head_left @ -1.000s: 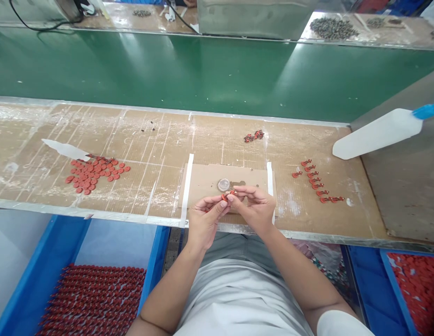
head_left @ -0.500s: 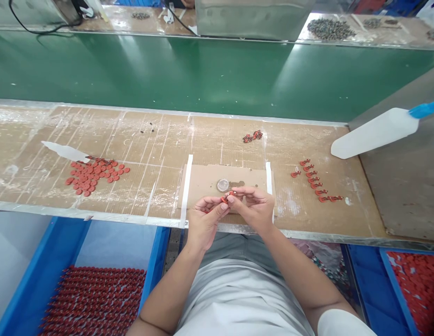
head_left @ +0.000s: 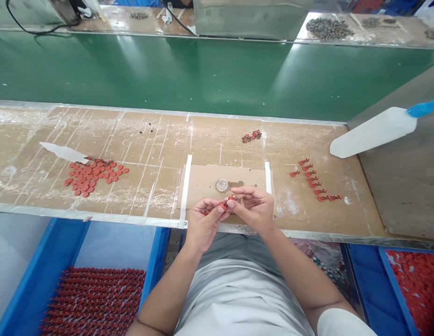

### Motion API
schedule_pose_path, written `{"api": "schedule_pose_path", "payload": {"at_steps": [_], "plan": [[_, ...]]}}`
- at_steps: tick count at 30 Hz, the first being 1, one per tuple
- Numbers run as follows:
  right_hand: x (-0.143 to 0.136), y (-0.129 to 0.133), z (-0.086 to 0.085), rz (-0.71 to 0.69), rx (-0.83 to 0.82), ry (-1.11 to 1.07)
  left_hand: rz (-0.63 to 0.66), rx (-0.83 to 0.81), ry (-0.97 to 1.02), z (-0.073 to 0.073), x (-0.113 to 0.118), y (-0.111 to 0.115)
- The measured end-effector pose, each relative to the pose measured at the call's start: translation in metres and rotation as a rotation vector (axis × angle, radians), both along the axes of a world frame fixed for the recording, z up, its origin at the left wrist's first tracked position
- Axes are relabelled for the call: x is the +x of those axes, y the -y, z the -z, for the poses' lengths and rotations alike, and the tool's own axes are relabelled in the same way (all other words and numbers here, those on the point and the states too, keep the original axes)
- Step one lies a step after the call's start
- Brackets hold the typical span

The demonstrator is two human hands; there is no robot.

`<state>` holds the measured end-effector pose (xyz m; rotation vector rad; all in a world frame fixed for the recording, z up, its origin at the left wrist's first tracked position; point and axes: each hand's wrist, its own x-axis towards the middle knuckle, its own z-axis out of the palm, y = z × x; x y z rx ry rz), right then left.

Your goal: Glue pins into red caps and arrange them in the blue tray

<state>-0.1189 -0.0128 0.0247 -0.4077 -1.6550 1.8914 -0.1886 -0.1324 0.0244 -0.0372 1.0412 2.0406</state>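
Note:
Between my two hands is a small red figure on a round red base (head_left: 227, 202). My left hand (head_left: 204, 223) pinches it from the left, thumb and fingertips together. From the right, the thumb and forefinger of my right hand (head_left: 255, 208) close on its upper part. The fingers hide much of its shape. Just beyond my fingertips, a small round dish (head_left: 222, 185) with pale contents rests on a cardboard sheet (head_left: 203, 179). Brownish stains mark the cardboard beside the dish.
Left lie red discs (head_left: 86, 178) and a white pointed applicator (head_left: 65, 152). Dark-red pieces (head_left: 252, 136) lie further back. Several small red figures (head_left: 313, 179) and a white bottle (head_left: 374, 133) are right. Below are blue bins (head_left: 79, 242) holding red pieces. A green belt (head_left: 168, 74) runs behind.
The red figure has turned slightly between my fingertips, so more of its base shows. Both hands stay in nearly the same place. The whole view has shifted a little.

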Motion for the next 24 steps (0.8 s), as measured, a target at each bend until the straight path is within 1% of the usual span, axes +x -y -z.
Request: {"api": "schedule_pose_path", "payload": {"at_steps": [7, 12, 16, 20, 24], "plan": [[0.0004, -0.0004, -0.0030, -0.063, -0.040, -0.029, 0.042, 0.034, 0.042, 0.0007, 0.0016, 0.0006], [0.0020, 0.0051, -0.0011, -0.024, -0.022, -0.064, -0.016, 0.072, 0.028, -0.0008, 0.0064, 0.0026], [0.0029, 0.0075, 0.0001, -0.016, -0.049, -0.049, 0.000, 0.095, 0.042, -0.0015, 0.0080, 0.0043], [0.0029, 0.0067, -0.0022, -0.022, -0.070, -0.044, 0.001, 0.078, 0.071, -0.0041, 0.0073, 0.0027], [0.0046, 0.0073, -0.0043, 0.015, -0.152, -0.064, 0.012, 0.092, 0.078, -0.0085, 0.0079, -0.0018]]}}
